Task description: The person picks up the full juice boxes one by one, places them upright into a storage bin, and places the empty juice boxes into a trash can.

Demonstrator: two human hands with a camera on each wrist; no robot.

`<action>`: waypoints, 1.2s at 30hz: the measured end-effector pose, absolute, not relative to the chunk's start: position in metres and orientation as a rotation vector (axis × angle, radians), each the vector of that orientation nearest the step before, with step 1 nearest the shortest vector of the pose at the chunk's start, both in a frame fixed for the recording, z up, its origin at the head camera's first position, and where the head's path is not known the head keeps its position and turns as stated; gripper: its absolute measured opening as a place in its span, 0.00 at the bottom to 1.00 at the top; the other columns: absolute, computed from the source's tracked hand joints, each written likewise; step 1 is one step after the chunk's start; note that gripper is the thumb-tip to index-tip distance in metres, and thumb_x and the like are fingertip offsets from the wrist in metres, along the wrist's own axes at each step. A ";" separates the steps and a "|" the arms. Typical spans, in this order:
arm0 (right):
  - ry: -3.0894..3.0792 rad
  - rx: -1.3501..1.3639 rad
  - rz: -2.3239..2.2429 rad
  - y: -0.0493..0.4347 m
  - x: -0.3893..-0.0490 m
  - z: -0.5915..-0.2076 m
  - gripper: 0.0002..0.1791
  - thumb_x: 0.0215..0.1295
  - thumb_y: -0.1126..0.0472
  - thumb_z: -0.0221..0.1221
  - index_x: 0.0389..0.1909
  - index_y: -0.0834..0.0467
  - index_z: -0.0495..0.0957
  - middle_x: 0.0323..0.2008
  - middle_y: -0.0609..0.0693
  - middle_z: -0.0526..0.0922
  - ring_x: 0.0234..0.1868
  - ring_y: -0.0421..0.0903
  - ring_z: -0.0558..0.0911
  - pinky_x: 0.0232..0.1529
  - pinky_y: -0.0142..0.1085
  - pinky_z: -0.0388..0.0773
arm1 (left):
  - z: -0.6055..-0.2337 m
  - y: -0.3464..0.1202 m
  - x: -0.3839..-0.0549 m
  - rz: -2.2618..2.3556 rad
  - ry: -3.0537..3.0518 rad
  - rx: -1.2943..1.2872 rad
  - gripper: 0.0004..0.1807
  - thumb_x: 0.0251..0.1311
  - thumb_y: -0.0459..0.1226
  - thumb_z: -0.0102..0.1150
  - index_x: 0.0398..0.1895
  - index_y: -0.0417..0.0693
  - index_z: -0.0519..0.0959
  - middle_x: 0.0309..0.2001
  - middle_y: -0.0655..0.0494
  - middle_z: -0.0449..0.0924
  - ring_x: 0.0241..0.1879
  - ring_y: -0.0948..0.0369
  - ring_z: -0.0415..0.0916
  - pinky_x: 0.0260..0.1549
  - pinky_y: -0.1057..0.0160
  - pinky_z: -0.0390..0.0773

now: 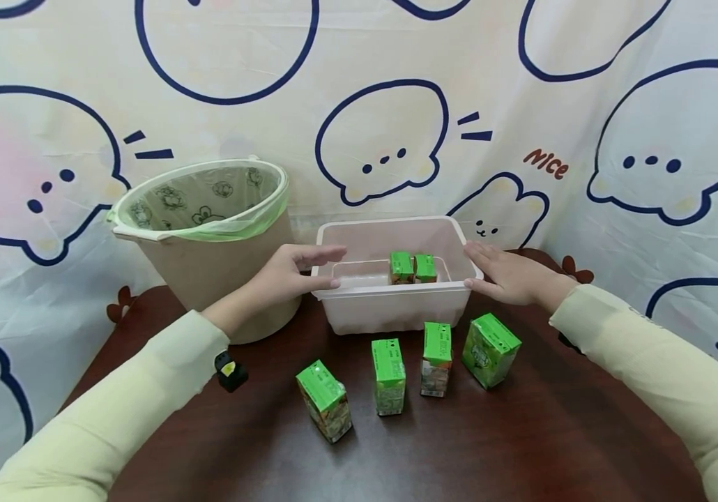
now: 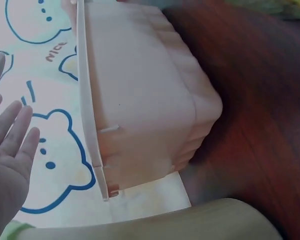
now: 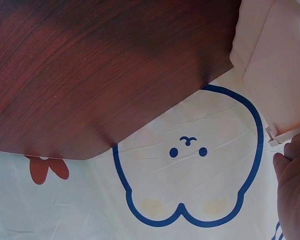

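A pale pink plastic bin (image 1: 396, 307) stands on the table, with two small green-topped cartons (image 1: 401, 268) inside. My left hand (image 1: 286, 274) is at the bin's left end, fingers straight and thumb apart, close to the rim. In the left wrist view that hand's fingers (image 2: 12, 130) are spread beside the rim. At the right end, my right hand (image 1: 512, 275) has its fingers extended along the rim and the thumb near the front corner. The right wrist view catches only part of this hand (image 3: 296, 182), right at the bin's edge.
Several green-topped cartons stand in front of the bin, among them a tilted one (image 1: 326, 401) on the left and a wider one (image 1: 491, 351) on the right. A tall waste bin (image 1: 208, 272) with a green-edged liner stands left. Behind hangs a cartoon-print curtain (image 1: 384, 42).
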State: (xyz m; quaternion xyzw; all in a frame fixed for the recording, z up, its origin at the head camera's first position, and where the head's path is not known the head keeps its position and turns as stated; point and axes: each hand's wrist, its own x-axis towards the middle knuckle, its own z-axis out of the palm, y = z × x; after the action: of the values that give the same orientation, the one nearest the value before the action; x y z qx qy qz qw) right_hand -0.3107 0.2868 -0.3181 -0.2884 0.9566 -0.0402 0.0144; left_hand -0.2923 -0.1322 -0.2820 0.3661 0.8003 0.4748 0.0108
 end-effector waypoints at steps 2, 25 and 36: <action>2.980 -0.899 -0.128 0.287 -0.311 -0.319 0.44 0.73 0.38 0.42 0.76 0.65 0.45 0.75 0.64 0.47 0.74 0.60 0.47 0.69 0.57 0.49 | -0.284 -0.136 -0.285 1.516 2.492 1.126 0.28 0.56 0.31 0.69 0.62 0.40 0.75 0.58 0.48 0.78 0.60 0.56 0.73 0.60 0.51 0.68; 2.982 -0.911 -0.129 0.285 -0.310 -0.316 0.44 0.73 0.37 0.42 0.75 0.65 0.46 0.75 0.64 0.47 0.74 0.62 0.49 0.69 0.59 0.50 | -0.344 -0.162 -0.206 1.574 2.550 0.999 0.28 0.54 0.35 0.71 0.61 0.50 0.78 0.54 0.59 0.81 0.55 0.59 0.75 0.54 0.62 0.73; 2.980 -0.898 -0.117 0.285 -0.308 -0.315 0.45 0.73 0.37 0.41 0.76 0.64 0.45 0.74 0.65 0.47 0.74 0.63 0.48 0.68 0.59 0.49 | -0.380 -0.161 -0.180 1.588 2.608 1.144 0.44 0.46 0.36 0.77 0.70 0.48 0.67 0.59 0.53 0.77 0.56 0.55 0.75 0.56 0.58 0.73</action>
State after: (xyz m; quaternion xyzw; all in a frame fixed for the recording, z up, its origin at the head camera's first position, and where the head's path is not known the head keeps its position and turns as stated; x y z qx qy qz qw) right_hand -0.3084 0.2849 -0.3152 -0.2884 0.9567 -0.0376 0.0133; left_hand -0.1801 -0.1614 -0.3800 0.3502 0.7984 0.4862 -0.0594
